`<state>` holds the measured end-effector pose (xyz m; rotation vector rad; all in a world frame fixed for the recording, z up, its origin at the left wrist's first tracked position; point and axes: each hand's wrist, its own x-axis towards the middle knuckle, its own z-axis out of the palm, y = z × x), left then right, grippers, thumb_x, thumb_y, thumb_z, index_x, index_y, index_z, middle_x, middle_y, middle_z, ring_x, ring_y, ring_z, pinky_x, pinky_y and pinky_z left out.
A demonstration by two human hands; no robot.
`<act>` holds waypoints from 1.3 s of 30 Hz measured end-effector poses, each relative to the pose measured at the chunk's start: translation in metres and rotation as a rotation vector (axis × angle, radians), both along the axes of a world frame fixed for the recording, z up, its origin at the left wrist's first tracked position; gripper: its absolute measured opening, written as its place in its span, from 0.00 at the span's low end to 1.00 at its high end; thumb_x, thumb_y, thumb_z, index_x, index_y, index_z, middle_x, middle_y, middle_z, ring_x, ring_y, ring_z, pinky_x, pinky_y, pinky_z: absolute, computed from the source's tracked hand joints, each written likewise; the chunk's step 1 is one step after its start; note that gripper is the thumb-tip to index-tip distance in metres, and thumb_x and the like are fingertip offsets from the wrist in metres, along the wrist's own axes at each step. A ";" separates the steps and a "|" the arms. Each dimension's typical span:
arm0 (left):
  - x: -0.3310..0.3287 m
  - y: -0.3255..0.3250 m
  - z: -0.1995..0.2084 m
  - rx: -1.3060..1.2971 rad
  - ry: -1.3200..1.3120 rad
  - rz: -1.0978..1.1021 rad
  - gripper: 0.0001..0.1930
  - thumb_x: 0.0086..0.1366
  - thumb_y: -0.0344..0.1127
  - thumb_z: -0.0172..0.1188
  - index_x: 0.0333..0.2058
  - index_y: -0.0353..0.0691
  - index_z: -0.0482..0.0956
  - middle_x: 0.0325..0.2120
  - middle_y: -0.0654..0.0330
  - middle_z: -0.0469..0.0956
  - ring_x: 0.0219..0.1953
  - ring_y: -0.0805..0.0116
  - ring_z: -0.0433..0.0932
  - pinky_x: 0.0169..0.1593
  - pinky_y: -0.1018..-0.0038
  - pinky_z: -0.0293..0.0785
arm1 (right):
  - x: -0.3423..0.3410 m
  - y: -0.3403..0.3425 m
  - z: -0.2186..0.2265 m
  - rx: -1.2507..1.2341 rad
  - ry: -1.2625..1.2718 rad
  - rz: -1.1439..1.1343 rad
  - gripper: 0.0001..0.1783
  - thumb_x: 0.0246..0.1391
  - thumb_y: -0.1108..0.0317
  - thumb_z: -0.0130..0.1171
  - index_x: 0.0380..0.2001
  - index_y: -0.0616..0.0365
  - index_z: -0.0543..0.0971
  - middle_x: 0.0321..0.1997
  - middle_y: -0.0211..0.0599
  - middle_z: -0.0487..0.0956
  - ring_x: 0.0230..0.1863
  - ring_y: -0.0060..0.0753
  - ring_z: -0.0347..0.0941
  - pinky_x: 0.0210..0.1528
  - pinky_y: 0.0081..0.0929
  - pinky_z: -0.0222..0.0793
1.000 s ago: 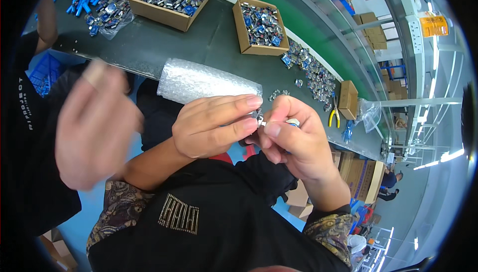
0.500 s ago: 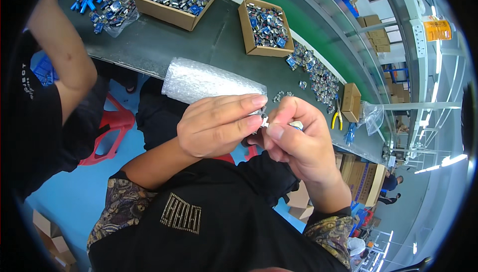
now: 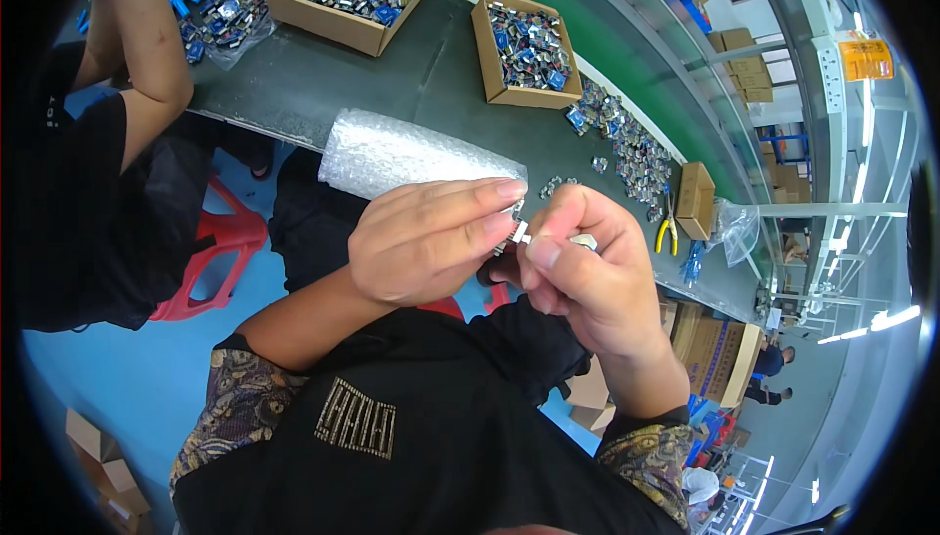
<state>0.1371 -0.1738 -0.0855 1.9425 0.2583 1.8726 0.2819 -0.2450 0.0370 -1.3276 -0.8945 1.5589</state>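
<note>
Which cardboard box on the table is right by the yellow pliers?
The small rightmost cardboard box, just beside the pliers; the others sit farther left, holding small electronic parts.

**Long dark desk [image 3: 392, 90], blue floor [image 3: 235, 369]**

The floor spreads below, a red stool [image 3: 233, 232] on it at left, an open carton [image 3: 106, 466] at near left. A green panel [image 3: 580, 31] runs along the desk's far side, metal rails [image 3: 641, 34] beyond it. At right, bright tube lights [image 3: 894, 320] glow, and cardboard boxes [image 3: 718, 357] stand past the desk.
</note>
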 end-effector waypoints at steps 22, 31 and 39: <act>0.010 -0.016 0.008 -0.742 -0.333 -1.043 0.21 0.57 0.16 0.63 0.49 0.28 0.70 0.48 0.41 0.77 0.51 0.59 0.79 0.53 0.66 0.79 | 0.036 -0.009 0.014 1.428 -1.560 0.326 0.20 0.38 0.76 0.72 0.39 0.61 0.80 0.36 0.42 0.81 0.23 0.30 0.72 0.21 0.23 0.64; -0.003 -0.018 0.012 -1.215 -0.314 -1.037 0.20 0.61 0.19 0.62 0.51 0.32 0.69 0.41 0.50 0.80 0.43 0.66 0.81 0.46 0.72 0.80 | 0.022 -0.002 -0.011 0.965 -1.090 0.179 0.11 0.42 0.81 0.67 0.32 0.64 0.80 0.33 0.42 0.82 0.29 0.35 0.77 0.29 0.25 0.72; -0.004 -0.035 -0.024 -1.386 -0.232 -0.914 0.19 0.64 0.21 0.59 0.53 0.35 0.70 0.44 0.55 0.78 0.48 0.70 0.79 0.47 0.75 0.78 | 0.011 -0.023 -0.080 0.672 -0.641 -0.017 0.05 0.49 0.82 0.62 0.29 0.65 0.76 0.32 0.42 0.81 0.32 0.30 0.78 0.36 0.25 0.75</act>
